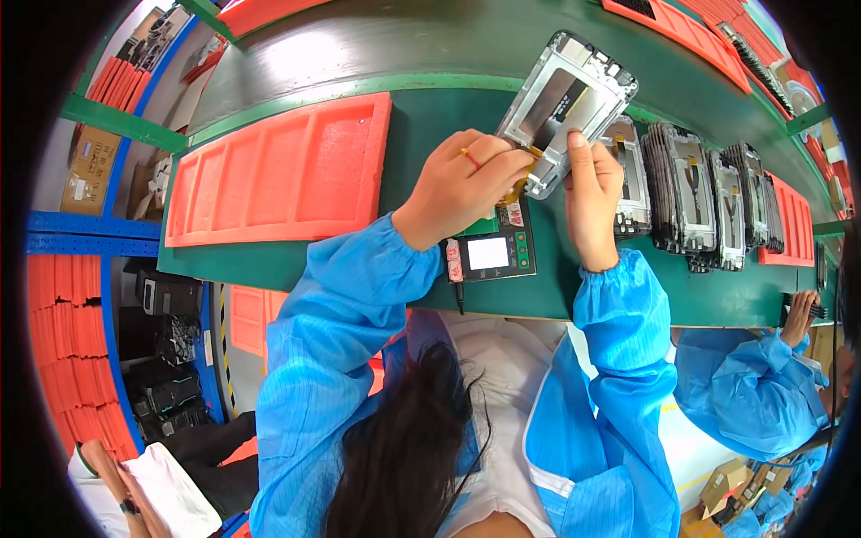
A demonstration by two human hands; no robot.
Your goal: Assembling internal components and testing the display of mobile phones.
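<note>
A phone screen assembly with a metal mid-frame [592,103] is held up tilted over the green bench, its inner side toward me. My right hand [594,193] is closed on its lower right edge, the thumb lying on the frame. My left hand [466,184] has its fingers pinched at the lower left of the assembly, at a yellow-orange flex cable [517,190]. The exact grip of those fingertips is partly hidden. Below the hands lies a small black tester [522,238] with a lit white screen, green buttons and a cable, next to a green circuit board [480,227].
An orange-red foam tray [280,175] with compartments lies on the left of the bench. Stacked phone screen assemblies [682,193] stand to the right, with another red tray [789,220] beyond. A co-worker in a blue smock [753,390] sits at right; another person's arm [117,484] shows lower left.
</note>
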